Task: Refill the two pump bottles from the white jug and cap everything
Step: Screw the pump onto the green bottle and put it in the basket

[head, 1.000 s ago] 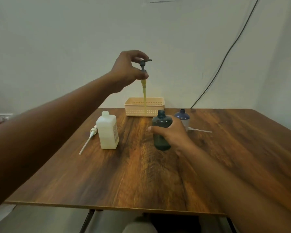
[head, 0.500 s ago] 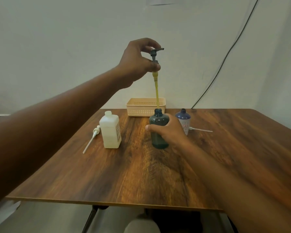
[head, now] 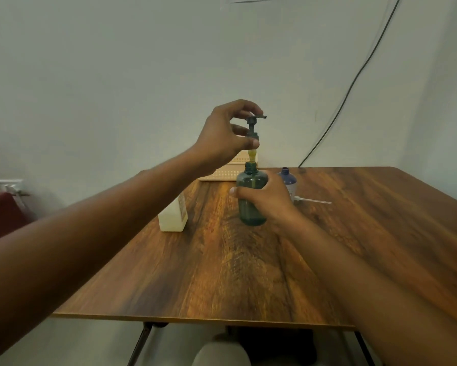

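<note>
The left hand (head: 228, 136), pinching the pump (head: 253, 130), has lowered its tube into the green bottle (head: 251, 199) gripped by the right hand (head: 269, 199), so capping is close.

The left hand (head: 227, 133) has come down with the dark pump head (head: 253, 128), so its yellow tube (head: 252, 157), earlier hanging high above the table, now runs down through the neck of the green bottle (head: 251, 199), with only a short stretch showing above.
</note>
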A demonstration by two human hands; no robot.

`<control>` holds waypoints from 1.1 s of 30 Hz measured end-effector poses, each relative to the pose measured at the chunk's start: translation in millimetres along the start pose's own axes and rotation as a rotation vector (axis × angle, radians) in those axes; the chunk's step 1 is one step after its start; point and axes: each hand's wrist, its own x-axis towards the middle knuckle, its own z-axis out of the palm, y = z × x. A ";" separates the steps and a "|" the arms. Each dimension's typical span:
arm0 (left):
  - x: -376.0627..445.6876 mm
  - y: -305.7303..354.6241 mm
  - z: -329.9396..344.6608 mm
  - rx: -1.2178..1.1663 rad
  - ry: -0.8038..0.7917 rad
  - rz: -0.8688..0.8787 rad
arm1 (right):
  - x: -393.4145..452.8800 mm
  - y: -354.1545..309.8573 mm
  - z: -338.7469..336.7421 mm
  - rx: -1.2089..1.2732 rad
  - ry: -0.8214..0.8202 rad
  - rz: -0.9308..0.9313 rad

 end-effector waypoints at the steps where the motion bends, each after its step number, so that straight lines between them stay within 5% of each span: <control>1: -2.6 -2.8 2.1 -0.003 -0.002 -0.002 | 0.4 0.2 -0.7 -0.002 0.004 0.000; 33: -20.4 -29.3 26.2 -0.096 0.025 -0.091 | 4.8 1.9 -6.4 0.006 0.066 -0.040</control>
